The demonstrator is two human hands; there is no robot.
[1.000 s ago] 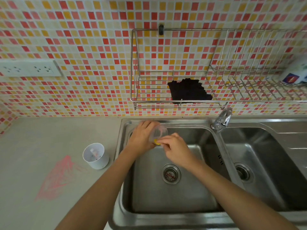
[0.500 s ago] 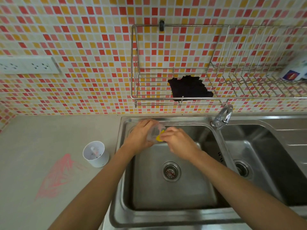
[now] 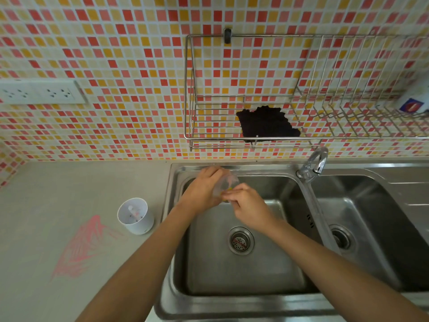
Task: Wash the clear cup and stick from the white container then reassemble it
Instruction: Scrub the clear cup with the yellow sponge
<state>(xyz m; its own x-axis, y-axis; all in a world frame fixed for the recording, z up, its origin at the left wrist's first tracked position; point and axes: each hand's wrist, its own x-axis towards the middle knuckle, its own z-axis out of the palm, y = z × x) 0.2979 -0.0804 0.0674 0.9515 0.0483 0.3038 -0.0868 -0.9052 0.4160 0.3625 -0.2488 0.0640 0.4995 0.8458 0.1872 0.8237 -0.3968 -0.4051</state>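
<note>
My left hand [image 3: 204, 187] holds the clear cup [image 3: 228, 184] on its side over the left sink basin [image 3: 243, 275]. My right hand [image 3: 248, 205] presses a small yellow sponge [image 3: 225, 198] at the cup's mouth; only a sliver of yellow shows between the fingers. The white container [image 3: 137, 216] stands upright on the counter left of the sink, with a thin stick [image 3: 133, 211] lying inside it.
A tap [image 3: 313, 165] rises between the two basins, and no running water shows. A wire rack [image 3: 301, 89] on the tiled wall holds a black cloth [image 3: 267, 125]. Pink scribbles [image 3: 83, 245] mark the grey counter. A wall socket [image 3: 39, 91] is at far left.
My right hand has shifted slightly down and right at the cup's mouth, and less of the yellow sponge shows. The cup stays in my left hand.
</note>
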